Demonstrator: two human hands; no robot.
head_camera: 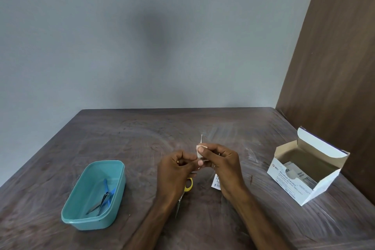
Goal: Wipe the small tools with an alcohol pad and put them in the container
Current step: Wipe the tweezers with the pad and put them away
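While our right hand [220, 165] pinches the alcohol pad [200, 151] round a thin tool [201, 138], perhaps a metal pick, our left hand [176, 168] grips its lower end, teal container [119, 184] near the table's left edge.

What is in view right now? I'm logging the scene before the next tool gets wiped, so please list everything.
container: one, teal, on the table at left, open.
nail clipper: one, silver, inside the container.
blue tool: one, blue, inside the container under the clipper; its kind is unclear.
scissors: one, yellow handles, on the table below the hands, partly hidden.
alcohol pad: one, white, pinched round a thin tool.
thin metal tool: one, silver, tip sticking up above the pad.
torn wrapper: one, white with print, on the table under the right hand.
swab box: one, white, open, at right.
table: one, dark brown wood.
left hand: holds the tool's lower end.
right hand: pinches the pad.
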